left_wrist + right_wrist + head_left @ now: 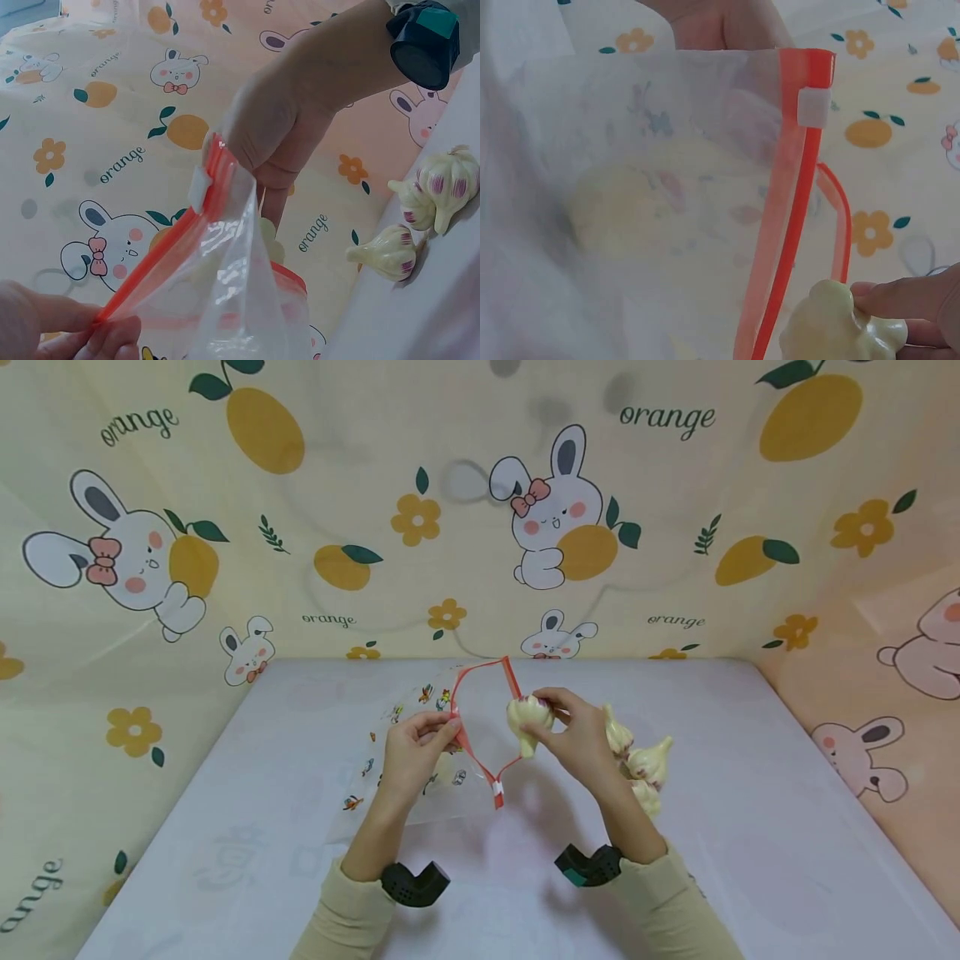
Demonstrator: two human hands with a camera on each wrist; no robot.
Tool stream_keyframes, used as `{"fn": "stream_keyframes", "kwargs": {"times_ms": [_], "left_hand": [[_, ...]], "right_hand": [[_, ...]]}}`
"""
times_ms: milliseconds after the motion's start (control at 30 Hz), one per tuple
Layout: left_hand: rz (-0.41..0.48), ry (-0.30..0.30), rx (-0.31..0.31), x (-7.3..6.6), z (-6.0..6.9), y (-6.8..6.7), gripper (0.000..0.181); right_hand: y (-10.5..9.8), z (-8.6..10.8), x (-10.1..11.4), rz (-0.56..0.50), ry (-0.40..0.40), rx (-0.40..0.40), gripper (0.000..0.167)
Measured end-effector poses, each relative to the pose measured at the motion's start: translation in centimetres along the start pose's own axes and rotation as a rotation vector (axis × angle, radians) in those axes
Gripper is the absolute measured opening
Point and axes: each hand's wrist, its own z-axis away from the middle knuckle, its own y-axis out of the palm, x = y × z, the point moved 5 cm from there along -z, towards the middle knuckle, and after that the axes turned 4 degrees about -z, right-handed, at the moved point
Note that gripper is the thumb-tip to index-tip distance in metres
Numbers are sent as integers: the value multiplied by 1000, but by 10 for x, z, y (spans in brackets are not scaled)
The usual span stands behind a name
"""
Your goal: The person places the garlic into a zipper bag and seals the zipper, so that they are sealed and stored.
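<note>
A clear zip bag (431, 806) with small coloured prints has a red zip edge and a white slider (813, 108). My left hand (414, 750) pinches the near side of its red rim (161, 259), and the mouth gapes to the right. Between thumb and fingers my right hand (583, 742) holds a garlic bulb (528, 717) at the bag's mouth, stem down. In the right wrist view this bulb (832, 326) is partly cut off by the frame. A blurred pale round shape (619, 214) shows through the bag's film; I cannot tell exactly what it is.
To the right of my right hand, several garlic bulbs (649, 762) lie close together on the white table (757, 827). A patterned cloth (450, 460) with rabbits and oranges stands behind the table and along its sides. Dark devices (415, 885) sit on both wrists.
</note>
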Motion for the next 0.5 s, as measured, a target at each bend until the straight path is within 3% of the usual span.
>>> {"fn": "stream_keyframes", "kwargs": {"times_ms": [500], "left_hand": [[-4,9,8,2,-1,0,20]], "right_hand": [[16,-3,2,-25,1,26,42]]}}
